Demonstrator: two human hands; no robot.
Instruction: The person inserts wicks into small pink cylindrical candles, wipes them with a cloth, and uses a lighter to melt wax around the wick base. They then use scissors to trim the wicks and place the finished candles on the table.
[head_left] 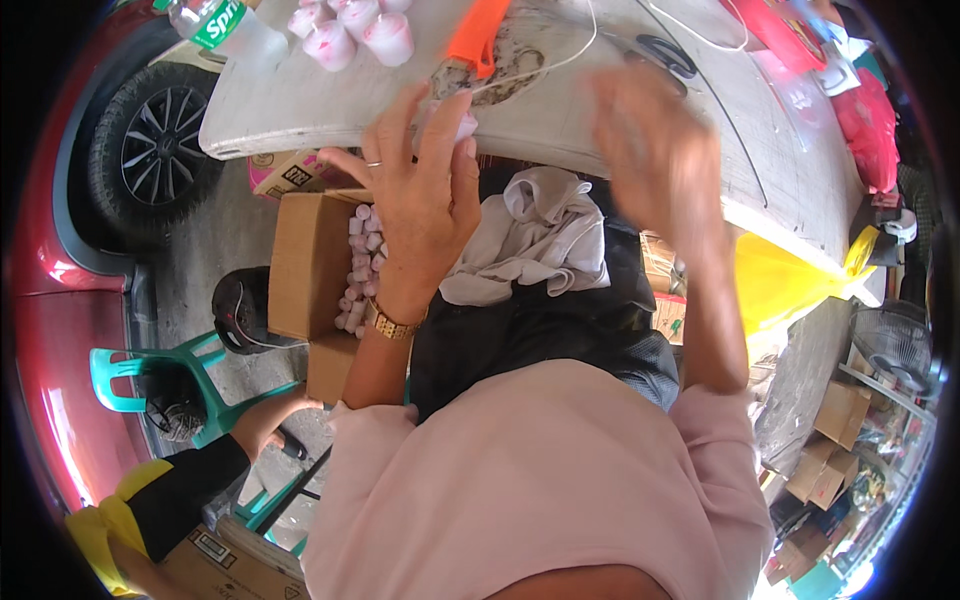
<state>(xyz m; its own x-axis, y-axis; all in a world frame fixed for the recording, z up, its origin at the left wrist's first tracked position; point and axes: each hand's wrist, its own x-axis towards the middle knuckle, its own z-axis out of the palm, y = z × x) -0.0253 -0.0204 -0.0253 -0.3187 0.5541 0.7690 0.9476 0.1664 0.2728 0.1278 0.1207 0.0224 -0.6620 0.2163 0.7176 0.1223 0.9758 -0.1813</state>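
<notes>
My left hand (425,185), with a ring and a gold watch, is over the near table edge, its thumb and forefinger closed on a small pink-and-white cup-shaped piece (466,124), mostly hidden by the fingers. My right hand (655,155) is raised over the table edge on the right, smeared by motion; whether it holds anything is unclear. Just beyond the left hand an orange tool (478,38) lies by a dark stained patch. A thin white cord (560,66) curves beside it. Similar pink-and-white pieces (345,38) stand grouped on the table (270,115).
An open cardboard box (302,265) of small pink-and-white pieces stands left of my lap. A grey cloth (535,235) covers my lap. Black-handled scissors (668,55) and a clear bottle (225,30) are on the table. A yellow bag (785,285) hangs right. Another person's leg (262,420) is lower left.
</notes>
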